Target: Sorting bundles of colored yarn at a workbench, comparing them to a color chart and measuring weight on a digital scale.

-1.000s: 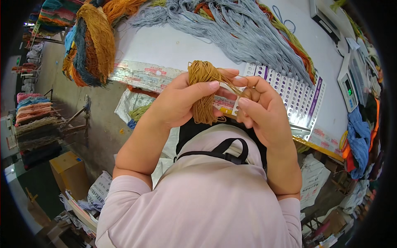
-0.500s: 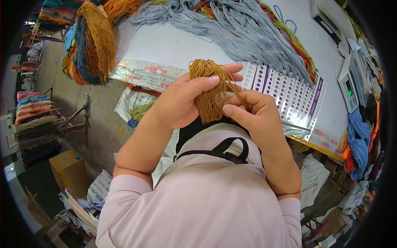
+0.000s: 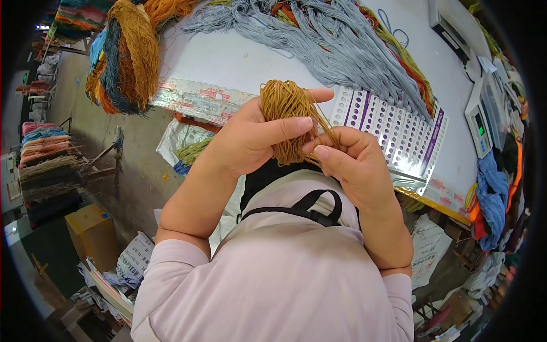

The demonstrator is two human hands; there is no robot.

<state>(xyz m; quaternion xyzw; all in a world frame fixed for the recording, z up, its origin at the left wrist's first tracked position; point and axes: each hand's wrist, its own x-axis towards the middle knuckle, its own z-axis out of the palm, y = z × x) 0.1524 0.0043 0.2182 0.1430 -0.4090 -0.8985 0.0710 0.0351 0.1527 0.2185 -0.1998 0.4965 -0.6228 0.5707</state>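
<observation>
The left hand (image 3: 249, 135) grips and partly hides brown yarn (image 3: 283, 104); the right hand (image 3: 354, 155) pinches partly obscured strands (image 3: 323, 122).

Left hand (image 3: 248, 137) curls inward while right hand (image 3: 354, 158) pinches close beside it.

The bundle of yarn (image 3: 285, 114) is golden brown, more mustard where the light catches it. I see pale grey-blue all over the big heap of thread (image 3: 347, 57), with rust-orange and olive-green strands (image 3: 420, 80) edging it. The surface (image 3: 228, 62) under that is white; the board (image 3: 393, 122) is patterned with rows of round holes and purple stripes. Ochre, dark teal and orange mix in the hanging skeins (image 3: 134, 62). The shirt (image 3: 268, 268) is pale pink, its strap (image 3: 273, 210) black, the carton (image 3: 94, 233) tan.
</observation>
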